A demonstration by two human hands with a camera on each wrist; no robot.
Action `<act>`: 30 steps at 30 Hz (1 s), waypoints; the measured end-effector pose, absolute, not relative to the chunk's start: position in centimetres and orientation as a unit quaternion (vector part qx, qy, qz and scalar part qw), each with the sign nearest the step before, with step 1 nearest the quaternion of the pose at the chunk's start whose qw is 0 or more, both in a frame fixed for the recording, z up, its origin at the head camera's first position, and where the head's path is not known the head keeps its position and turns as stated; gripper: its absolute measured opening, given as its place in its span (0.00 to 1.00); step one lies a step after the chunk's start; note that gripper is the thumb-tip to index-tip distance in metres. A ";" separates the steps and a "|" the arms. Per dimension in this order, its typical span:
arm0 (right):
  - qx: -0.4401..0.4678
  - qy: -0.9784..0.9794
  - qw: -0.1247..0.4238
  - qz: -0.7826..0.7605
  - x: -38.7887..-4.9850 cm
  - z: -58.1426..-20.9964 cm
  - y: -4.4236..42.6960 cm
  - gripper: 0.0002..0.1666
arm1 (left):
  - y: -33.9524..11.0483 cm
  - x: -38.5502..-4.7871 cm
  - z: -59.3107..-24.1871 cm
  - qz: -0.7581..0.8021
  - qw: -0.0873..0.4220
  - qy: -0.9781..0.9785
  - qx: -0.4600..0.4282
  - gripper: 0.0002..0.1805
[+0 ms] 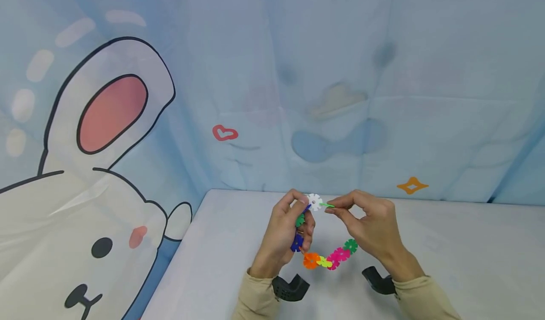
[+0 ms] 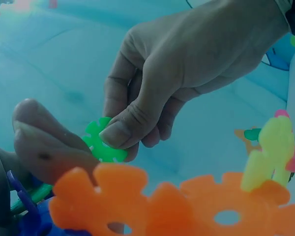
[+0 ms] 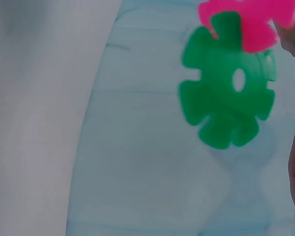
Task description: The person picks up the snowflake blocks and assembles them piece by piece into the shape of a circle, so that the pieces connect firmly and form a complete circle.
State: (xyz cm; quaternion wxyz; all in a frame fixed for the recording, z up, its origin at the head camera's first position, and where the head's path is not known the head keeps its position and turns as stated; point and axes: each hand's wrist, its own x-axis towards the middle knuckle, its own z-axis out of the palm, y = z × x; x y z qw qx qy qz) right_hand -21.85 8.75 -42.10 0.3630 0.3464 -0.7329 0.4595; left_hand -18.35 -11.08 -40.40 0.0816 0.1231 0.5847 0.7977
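Observation:
My left hand [image 1: 278,237] grips one end of a chain of notched plastic snowflake discs, with a white disc [image 1: 314,202] sticking out past the fingertips. Pinched between thumb and forefinger of my right hand [image 1: 374,223] is a bright green disc [image 2: 104,147], seen edge-on in the head view, its edge against or very near the white one; whether they interlock I cannot tell. Below the left hand the chain curves rightward through blue [image 1: 296,243], orange [image 1: 311,261], yellow [image 1: 324,262] and pink [image 1: 340,254] discs to a dark green disc [image 3: 216,98]. Fingers partly cover the upper discs.
Under the hands lies a white tabletop [image 1: 221,244]. A light blue printed curtain [image 1: 323,50] hangs behind its back edge, with a big cartoon rabbit [image 1: 115,206] at the left. Black curved devices [image 1: 291,288] sit at both wrists.

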 end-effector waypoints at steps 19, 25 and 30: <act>0.338 -0.768 0.343 0.423 -21.7 -42.2 8.8 0.21 | -11.2 -18.7 -40.9 0.794 0.073 0.595 0.104 0.11; 0.255 -0.867 0.180 0.388 -23.1 -42.5 12.8 0.23 | -12.0 -19.4 -41.4 0.806 0.058 0.585 0.070 0.10; 0.157 -0.939 0.008 0.307 -25.4 -44.5 18.0 0.26 | -12.5 -19.7 -41.5 0.809 0.057 0.579 0.083 0.12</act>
